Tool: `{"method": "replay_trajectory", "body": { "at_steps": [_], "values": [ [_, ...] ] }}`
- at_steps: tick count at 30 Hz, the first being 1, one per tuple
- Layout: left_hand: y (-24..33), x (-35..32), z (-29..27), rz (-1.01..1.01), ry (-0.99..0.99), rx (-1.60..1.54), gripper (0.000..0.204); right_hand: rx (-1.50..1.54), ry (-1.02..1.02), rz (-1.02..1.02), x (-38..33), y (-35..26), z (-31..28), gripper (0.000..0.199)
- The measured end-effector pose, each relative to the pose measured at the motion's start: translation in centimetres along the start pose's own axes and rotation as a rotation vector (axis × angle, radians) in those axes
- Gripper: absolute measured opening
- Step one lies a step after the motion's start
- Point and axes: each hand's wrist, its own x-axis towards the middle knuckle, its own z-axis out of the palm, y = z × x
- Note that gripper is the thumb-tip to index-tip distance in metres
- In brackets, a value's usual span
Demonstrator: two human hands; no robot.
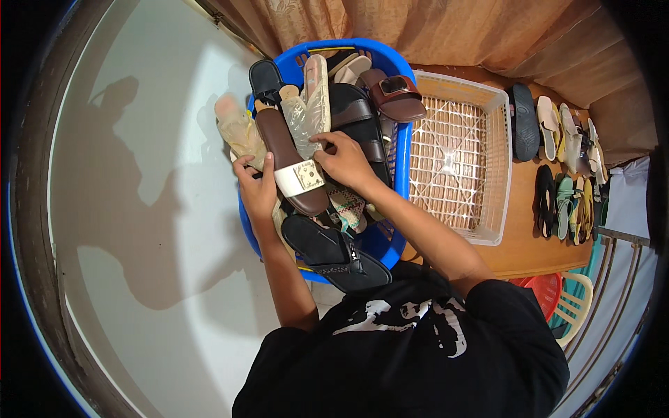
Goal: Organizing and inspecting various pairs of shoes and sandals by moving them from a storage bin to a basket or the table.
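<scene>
Both my hands work over a blue plastic basket (399, 230) heaped with sandals. On top lies a brown slide sandal (277, 136) with a white strap and square ornament. My left hand (258, 191) has its thumb by that sandal's edge and its fingers round the lower end of a beige sandal (242, 132) in clear plastic. At the strap's right end, my right hand (345, 160) has curled fingers against another plastic-wrapped light sandal (316, 94); its exact grip is partly hidden. A black thong sandal (320, 244) lies nearest my body.
Right of the basket stands a white plastic crate (496, 181) on a wooden table (529, 254). Rows of sandals (563, 202) line the table's right part. A brown curtain (446, 35) hangs behind. Red and cream chairs (575, 303) stand at the lower right; a pale surface (139, 265) spans the left.
</scene>
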Motion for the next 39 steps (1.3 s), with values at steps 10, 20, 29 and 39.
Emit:
{"method": "replay_trajectory", "body": {
  "at_steps": [10, 20, 29, 39],
  "values": [
    [0.5, -6.1, 2.0, -0.046, -0.233, -0.670, 0.040, -0.218, 0.144, -0.174, -5.7, -1.0, -3.8, 0.042],
    [4.0, -8.5, 3.4, 0.336, -0.386, -0.154, 0.040, -0.335, 0.105, -0.098, -8.5, -1.3, -5.0, 0.061],
    [-1.1, -6.2, 0.6, 0.163, -0.361, -0.547, 0.055, -0.386, 0.054, -0.209, -11.9, 1.0, -4.4, 0.081],
    [0.6, -8.1, 0.3, 0.266, -0.597, -0.419, 0.048, -0.329, 0.155, -0.297, -11.2, 1.0, -4.0, 0.074]
  ]
}}
